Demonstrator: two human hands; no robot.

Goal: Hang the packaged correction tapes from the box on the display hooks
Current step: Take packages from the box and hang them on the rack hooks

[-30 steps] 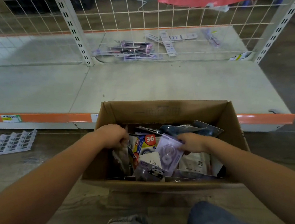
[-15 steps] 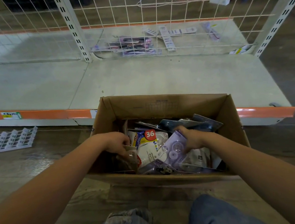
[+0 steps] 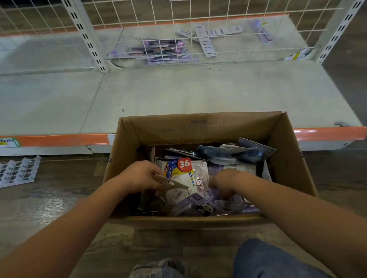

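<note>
Cardboard box [image 3: 201, 126] of blister-packed stationery was being sorted through on the wood-look floor, set against the orange-edged base shelf [image 3: 174, 95] of a store gondola. The left hand [image 3: 140, 176] was seen at the box's left side, its fingers curled round the top of a carded pack [image 3: 171, 184] with a hang slot. The right hand [image 3: 225, 179] was plunged among the pale purple correction tape packs [image 3: 195, 206] near the front wall; whether anything was pinched by it could not be told, the fingertips being buried. A crayon pack marked 36 [image 3: 178, 167] and dark blue packs [image 3: 234, 152] lay mixed in behind. The picking-out step was judged to be in hand, with nothing yet hung. Next, a correction tape pack would have to be lifted clear and its slot threaded onto a hook; no hooks were visible on the wire grid panel [image 3: 167, 18].
</note>
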